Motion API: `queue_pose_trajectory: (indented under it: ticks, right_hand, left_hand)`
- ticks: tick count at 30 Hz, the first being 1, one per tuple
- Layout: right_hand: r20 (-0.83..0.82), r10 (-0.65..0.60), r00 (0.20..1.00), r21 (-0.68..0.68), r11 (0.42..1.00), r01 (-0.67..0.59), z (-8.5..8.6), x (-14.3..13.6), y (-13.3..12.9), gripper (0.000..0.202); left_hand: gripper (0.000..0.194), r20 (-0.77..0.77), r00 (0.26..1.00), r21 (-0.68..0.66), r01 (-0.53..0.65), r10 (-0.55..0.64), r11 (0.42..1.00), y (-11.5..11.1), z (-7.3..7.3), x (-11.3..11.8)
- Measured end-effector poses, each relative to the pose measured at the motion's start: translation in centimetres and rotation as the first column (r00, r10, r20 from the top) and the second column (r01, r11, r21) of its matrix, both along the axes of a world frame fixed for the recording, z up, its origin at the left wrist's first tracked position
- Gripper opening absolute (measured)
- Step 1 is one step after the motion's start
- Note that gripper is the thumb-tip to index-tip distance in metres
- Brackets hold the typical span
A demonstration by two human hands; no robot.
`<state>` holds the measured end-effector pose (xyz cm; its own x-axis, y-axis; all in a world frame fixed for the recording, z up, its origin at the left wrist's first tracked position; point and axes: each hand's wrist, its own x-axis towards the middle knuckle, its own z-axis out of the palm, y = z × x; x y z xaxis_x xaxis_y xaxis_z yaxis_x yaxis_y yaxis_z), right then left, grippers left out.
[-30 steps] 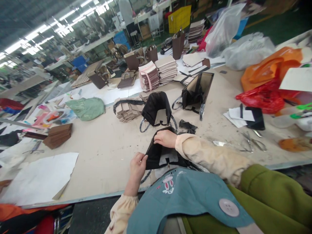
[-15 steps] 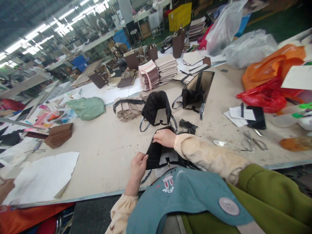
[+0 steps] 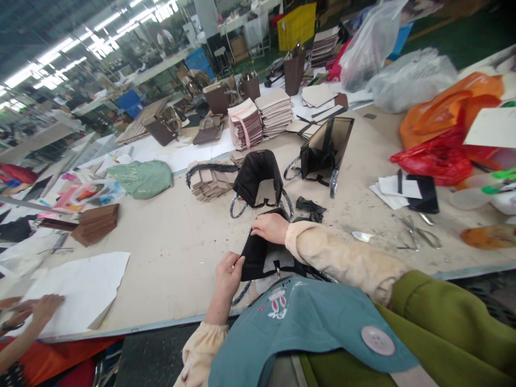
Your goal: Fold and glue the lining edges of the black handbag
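A black handbag (image 3: pixel 256 259) with an open top rests at the table's front edge, against my apron. My left hand (image 3: pixel 229 274) pinches the bag's near left corner between thumb and fingers. Farther along the same rim, my right hand (image 3: pixel 271 227) is closed over the edge, its arm crossing above the bag. A small metal clasp piece (image 3: pixel 278 272) shows on the bag's near side. Just beyond stands a second open black bag (image 3: pixel 260 177) with wrapped handles. To its right is another open bag (image 3: pixel 327 148) with a tan inside.
Crumpled black scraps (image 3: pixel 310 209) lie right of my hands. Scissors (image 3: pixel 419 234), a dark phone (image 3: pixel 422 193) and plastic bags (image 3: pixel 439 123) are farther right. Stacked panels (image 3: pixel 278 113) stand behind. At left, another person's hands (image 3: pixel 46 307) rest on a white sheet (image 3: pixel 88 279).
At the far left, the other person's hands and forearm have come farther into view onto the white sheet. My own hands keep nearly the same hold on the bag's rim.
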<state>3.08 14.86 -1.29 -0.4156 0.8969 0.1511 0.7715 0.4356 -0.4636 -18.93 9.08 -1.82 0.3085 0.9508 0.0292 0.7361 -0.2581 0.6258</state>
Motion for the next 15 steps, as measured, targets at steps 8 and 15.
queue_pose_trajectory:
  ticks: [8,15]
  right_hand:
    - [-0.017,0.011,1.000,-0.019,1.000,-0.011,0.11,-0.17,0.17,0.028]
    - [0.025,0.028,0.999,-0.062,0.998,-0.027,0.73,-0.79,0.93,0.021]
  left_hand:
    - [0.028,0.005,1.000,0.003,-0.013,0.013,1.000,-0.01,-0.16,-0.05]
    - [0.023,-0.020,0.997,0.006,-0.068,0.068,0.998,0.43,-0.04,-0.77]
